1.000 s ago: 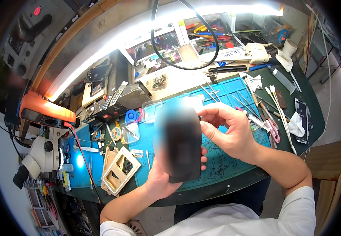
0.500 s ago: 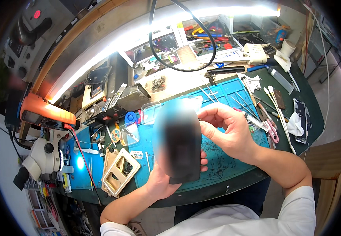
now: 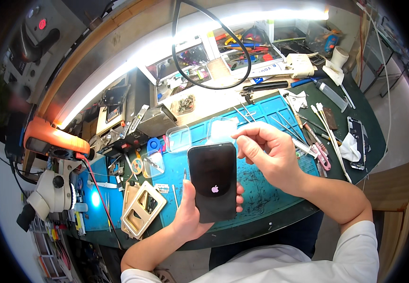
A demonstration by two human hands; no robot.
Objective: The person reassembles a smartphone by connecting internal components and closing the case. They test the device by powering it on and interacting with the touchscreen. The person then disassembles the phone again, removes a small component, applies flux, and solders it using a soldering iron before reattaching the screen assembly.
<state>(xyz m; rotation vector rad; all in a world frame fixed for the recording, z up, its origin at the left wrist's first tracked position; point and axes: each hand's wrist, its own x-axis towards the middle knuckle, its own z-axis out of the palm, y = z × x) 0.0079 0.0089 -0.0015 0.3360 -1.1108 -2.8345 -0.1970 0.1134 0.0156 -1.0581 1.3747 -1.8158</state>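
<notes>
An electronics repair workshop, judging by the orange multimeter (image 3: 58, 137), white microscope (image 3: 49, 181) and blue mat (image 3: 268, 186)

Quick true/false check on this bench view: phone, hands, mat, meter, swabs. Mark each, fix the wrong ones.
1. The left hand holds the phone. True.
2. The phone's screen is fully blank. False: the screen shows a small light logo.
3. The right hand is below the phone's bottom edge. False: the right hand is by the phone's top right corner.
4. An orange meter is to the left of the phone. True.
5. The phone lies flat on the blue mat. False: the left hand holds it up, with the blue mat in view behind it.
6. Cotton swabs lie to the right of the phone. True.
</notes>
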